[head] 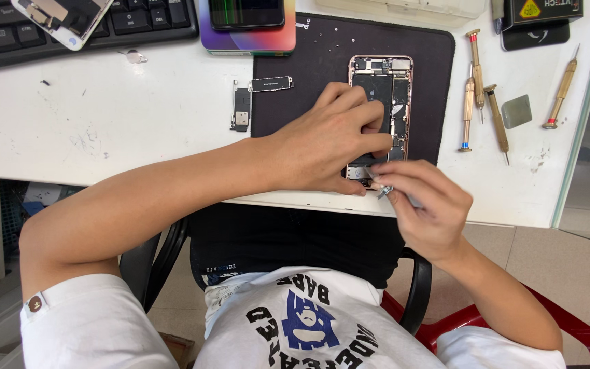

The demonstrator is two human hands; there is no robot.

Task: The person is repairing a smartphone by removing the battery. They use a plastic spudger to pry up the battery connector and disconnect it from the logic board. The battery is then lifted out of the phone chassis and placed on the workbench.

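Right hand (423,205) pinched a small metal tool (384,190) at the tabletop's (104,130) near edge, lower centre. Left hand (332,140) pressed flat on the opened phone (382,109), frame centre, on a black mat (308,82). Screwdrivers (479,102) lay right; bare tabletop left; keyboard (8,31) upper left.

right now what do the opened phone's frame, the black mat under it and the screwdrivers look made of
Opened phone: frame looks like rose-gold metal with a satin sheen along its thin edge. Black mat: probably rubber or silicone, matte and glare-free. Screwdrivers: brass-coloured metal handles that glint, with thin steel-looking tips. The left hand presses on the phone; the right hand pinches a small grey tool, likely metal.
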